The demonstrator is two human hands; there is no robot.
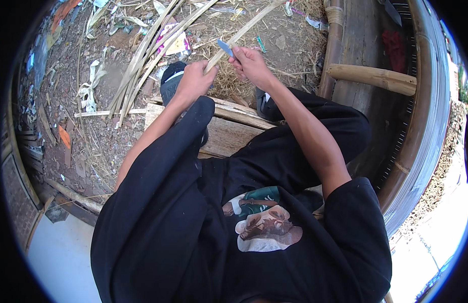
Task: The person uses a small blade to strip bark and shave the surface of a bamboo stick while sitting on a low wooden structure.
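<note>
My left hand [197,80] is closed round the near end of a long pale bamboo strip [251,24], which slants away toward the upper right. In my right hand [251,66] is a knife [225,48]; my fingers wrap its handle and hide most of it. The short grey blade points up and to the left, over the strip. Whether the edge touches the strip, I cannot tell. Both hands are close together, above the ground and beyond my knees.
Several long bamboo strips [143,59] lie on the littered dirt at the left. A wooden plank [231,135] is between my legs. On the right stands a bamboo frame [410,136] with a crossbar [373,79]. A dark blade [393,12] shows at the top right.
</note>
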